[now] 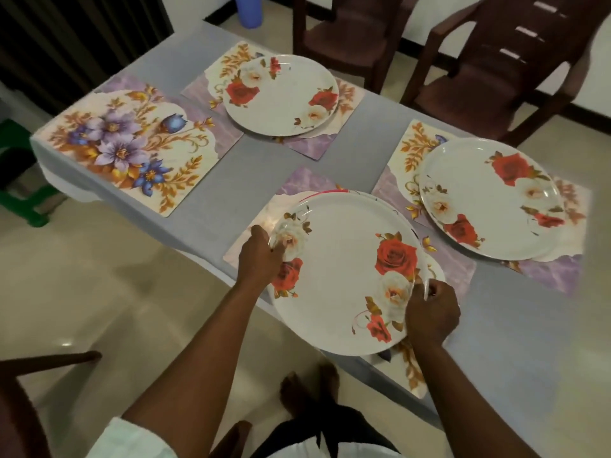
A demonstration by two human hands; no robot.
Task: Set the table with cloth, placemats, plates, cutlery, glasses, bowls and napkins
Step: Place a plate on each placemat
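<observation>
Left hand [261,256] and right hand [431,312] pinch opposite rims of plate [340,276] between them; looks light, stiff, glossy-slick, so rim grips suit.

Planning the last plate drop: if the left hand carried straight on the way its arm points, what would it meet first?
Probably the bare placemat at the far left corner; the left hand, gripping the plate, has only grey cloth between. Height unclear.

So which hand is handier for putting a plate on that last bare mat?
Probably the left hand: it grips the held plates on the side nearer the bare placemat; the right hand is farther.
</observation>
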